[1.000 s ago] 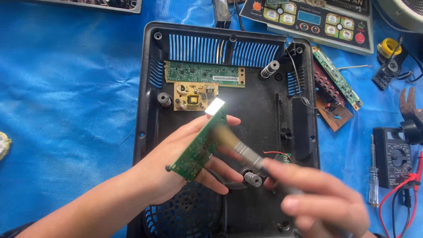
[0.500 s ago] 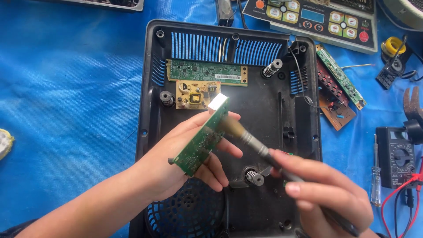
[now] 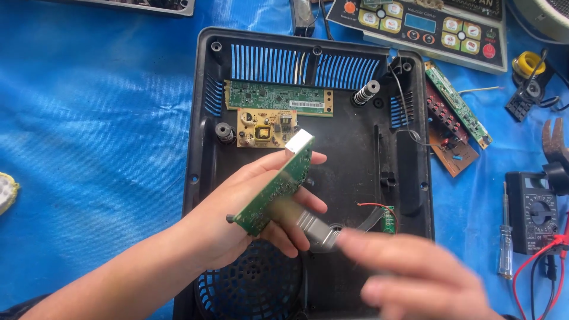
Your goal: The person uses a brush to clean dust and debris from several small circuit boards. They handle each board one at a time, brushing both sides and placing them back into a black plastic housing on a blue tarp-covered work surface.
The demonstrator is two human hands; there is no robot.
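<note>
Blue tarpaulin (image 3: pixel 89 148) covers the whole surface, creased and bright, with an opened appliance and loose parts spread over it. Nearest the camera, the right hand (image 3: pixel 415 278) is blurred with motion and wraps its grip around the handle of a small brush (image 3: pixel 311 228), whose metal ferrule and bristles reach up to the underside of a small green circuit board (image 3: pixel 275 186). The left hand (image 3: pixel 249 219) holds that board on edge, thumb along one long side and fingers behind the other, the grip closed on the rims and not on the faces. The board sits just above the middle of the black plastic housing (image 3: pixel 204 118). It looks light, thin and stiff, with a shiny metal connector at its upper end; it seems fragile at the soldered parts, so the bare edges are the safe place to hold it. Under the hands a round fan grille (image 3: pixel 249 284) shows in the housing floor. Farther in lie a yellow power board (image 3: pixel 267 127) and a long green board (image 3: pixel 278 98) below the vent slots, with a spring post (image 3: pixel 366 93) to their right. Beyond the housing's right wall rest two more boards, a multimeter (image 3: pixel 536 213), a screwdriver (image 3: pixel 505 237) and, at the far edge, a control panel (image 3: pixel 427 26).
</note>
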